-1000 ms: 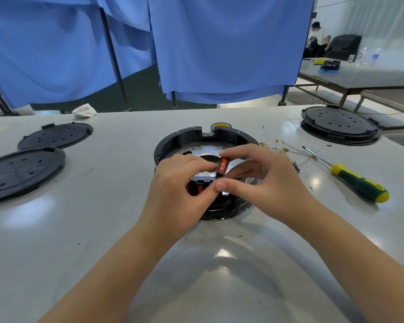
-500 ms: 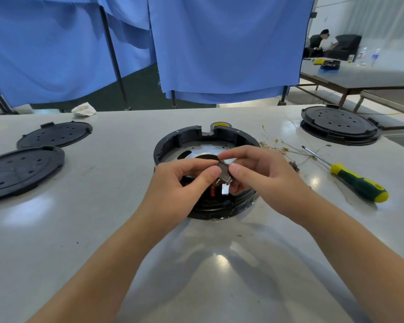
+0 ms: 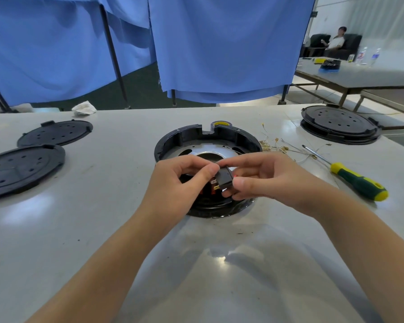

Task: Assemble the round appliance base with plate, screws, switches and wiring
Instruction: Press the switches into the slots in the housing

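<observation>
Black plastic, small and rigid, the switch [image 3: 224,179] sits nearest us, pinched between our left hand [image 3: 180,183] and right hand [image 3: 266,177] just above the round base [image 3: 208,138]. We judge it light but delicate at its brass terminals, best held by the casing sides. Beyond lie loose wires [image 3: 278,148], a screwdriver [image 3: 355,180] at right, and perforated black covers [image 3: 21,166] at left.

black switch [image 3: 224,179] pinched above open round black base [image 3: 208,145], shiny plate [image 3: 210,153] inside
</observation>
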